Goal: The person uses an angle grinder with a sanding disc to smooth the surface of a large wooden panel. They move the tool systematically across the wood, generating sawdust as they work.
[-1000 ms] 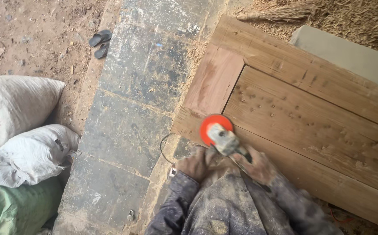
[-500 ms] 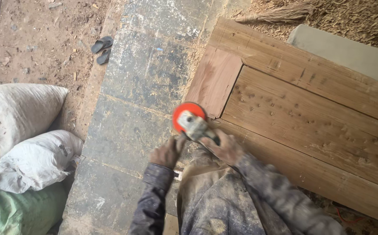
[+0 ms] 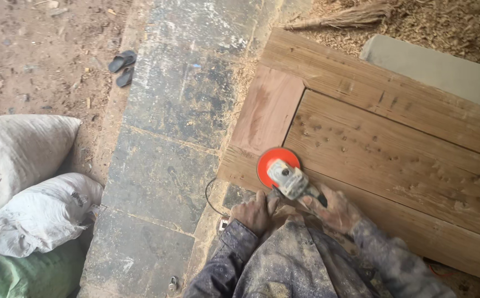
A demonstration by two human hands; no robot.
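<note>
Sanding at the panel corner — where control may slip.
Your left hand point(image 3: 255, 211) and right hand point(image 3: 332, 208) each have their grip closed around the grey hand-held grinder with its round orange sanding disc point(image 3: 282, 170), which sits flat on the lower rail of the brown framed wooden door panel point(image 3: 383, 149), near its left end. So close to the edge, the disc could tip off and gouge the corner — and the thin black power cord point(image 3: 211, 197) looping just beside your left wrist could be caught.
</note>
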